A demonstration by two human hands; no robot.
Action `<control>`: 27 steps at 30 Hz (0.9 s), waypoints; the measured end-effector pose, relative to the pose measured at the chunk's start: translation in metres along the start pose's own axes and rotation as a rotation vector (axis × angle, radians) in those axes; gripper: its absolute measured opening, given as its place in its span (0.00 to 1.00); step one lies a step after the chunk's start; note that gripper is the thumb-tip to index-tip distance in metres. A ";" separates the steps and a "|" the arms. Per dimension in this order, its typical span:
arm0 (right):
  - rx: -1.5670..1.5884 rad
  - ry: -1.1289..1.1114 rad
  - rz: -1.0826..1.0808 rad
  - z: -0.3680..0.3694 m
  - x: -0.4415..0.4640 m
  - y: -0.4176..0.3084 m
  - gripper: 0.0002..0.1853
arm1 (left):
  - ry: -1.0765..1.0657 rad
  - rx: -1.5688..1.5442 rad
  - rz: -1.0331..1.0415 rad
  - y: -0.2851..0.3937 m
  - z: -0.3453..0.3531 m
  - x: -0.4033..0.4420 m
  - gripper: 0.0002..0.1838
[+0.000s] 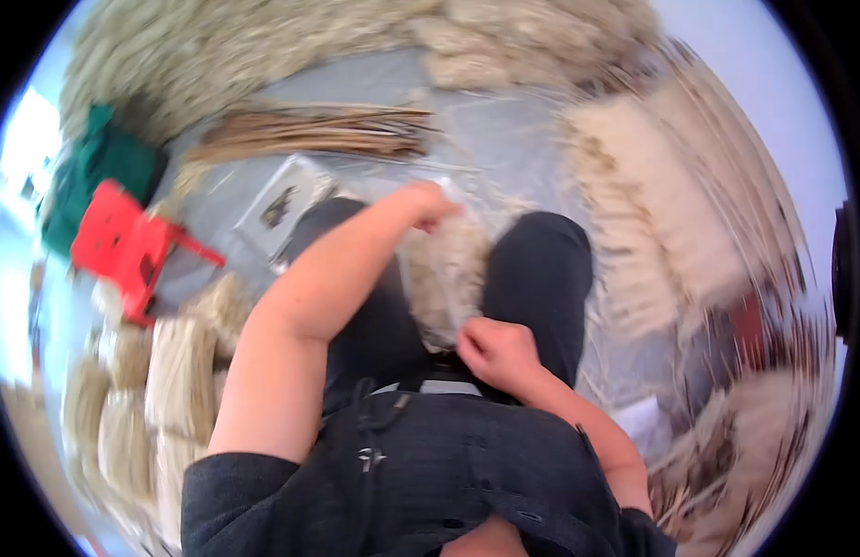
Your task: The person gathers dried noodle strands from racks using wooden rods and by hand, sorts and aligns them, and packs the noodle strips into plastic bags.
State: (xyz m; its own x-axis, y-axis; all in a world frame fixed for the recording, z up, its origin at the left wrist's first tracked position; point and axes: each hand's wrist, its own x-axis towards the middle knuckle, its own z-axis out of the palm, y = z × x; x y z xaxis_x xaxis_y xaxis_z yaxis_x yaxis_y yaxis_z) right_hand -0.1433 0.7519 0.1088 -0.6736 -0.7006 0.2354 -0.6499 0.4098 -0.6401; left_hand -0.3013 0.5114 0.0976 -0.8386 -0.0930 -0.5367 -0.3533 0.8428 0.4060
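Between the knees (541, 278), a pale fibre bundle (449, 269) is placed, its length run from front to back. At its far end the left hand (428, 205) is set, fingers bent inward; at its near end, just by the lap, the right hand (501, 354) is set, fingers curled too. Through the blur, how tightly either is closed, or whether the bundle is gripped, cannot be told. Beyond, brown sticks (319, 133) are laid on the grey floor (532, 153), backed by a fibre heap (244, 56). To the left, a red chair (123, 237) is seen near more stacked bundles (181, 371)
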 end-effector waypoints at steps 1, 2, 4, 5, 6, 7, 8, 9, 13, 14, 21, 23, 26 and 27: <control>-0.006 -0.006 0.034 -0.002 0.000 -0.004 0.09 | -0.110 0.093 0.019 0.005 0.003 -0.024 0.33; -0.014 -0.019 0.063 -0.002 0.002 -0.007 0.08 | -0.150 0.168 0.042 0.011 0.005 -0.055 0.31; 0.091 -0.025 0.071 0.000 0.000 -0.005 0.07 | -0.271 0.094 0.123 -0.001 0.021 -0.078 0.23; 0.102 -0.069 0.021 0.000 0.002 -0.007 0.07 | -0.274 -0.054 0.097 -0.013 0.030 -0.084 0.21; 0.192 -0.080 0.098 -0.002 0.004 -0.011 0.07 | -0.276 -0.199 0.083 -0.024 0.040 -0.088 0.20; 0.277 -0.091 0.186 -0.004 0.007 -0.014 0.07 | -0.294 -0.330 0.089 -0.032 0.050 -0.091 0.21; 0.362 -0.093 0.191 -0.004 0.010 -0.015 0.08 | -0.309 -0.461 0.102 -0.037 0.062 -0.094 0.21; 0.397 -0.098 0.208 -0.004 0.014 -0.011 0.09 | -0.292 -0.606 0.076 -0.032 0.074 -0.094 0.22; 0.456 -0.159 0.238 0.000 0.028 -0.017 0.10 | -0.344 -0.837 0.039 -0.032 0.078 -0.122 0.23; 0.435 -0.179 0.229 -0.001 0.030 -0.018 0.10 | -0.332 -0.849 0.041 -0.034 0.071 -0.127 0.23; 0.353 -0.311 0.179 0.012 0.037 -0.036 0.09 | -0.446 -0.800 0.148 -0.052 0.099 -0.122 0.21; 0.313 -0.314 0.154 0.012 0.041 -0.033 0.09 | -0.430 -0.890 0.178 -0.051 0.097 -0.123 0.19; 0.486 -0.085 0.335 -0.005 0.060 -0.021 0.07 | -0.021 -1.166 0.264 -0.051 0.075 -0.111 0.13; 0.530 0.061 0.293 -0.013 0.066 -0.014 0.09 | 0.061 -1.268 0.271 -0.051 0.063 -0.100 0.12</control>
State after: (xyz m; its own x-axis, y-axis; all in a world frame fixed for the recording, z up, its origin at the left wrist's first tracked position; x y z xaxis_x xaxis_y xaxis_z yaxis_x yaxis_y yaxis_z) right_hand -0.1833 0.7079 0.1429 -0.8270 -0.5616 0.0261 -0.1817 0.2231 -0.9577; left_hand -0.1734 0.5111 0.0844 -0.9504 -0.0515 -0.3067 -0.2857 -0.2451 0.9265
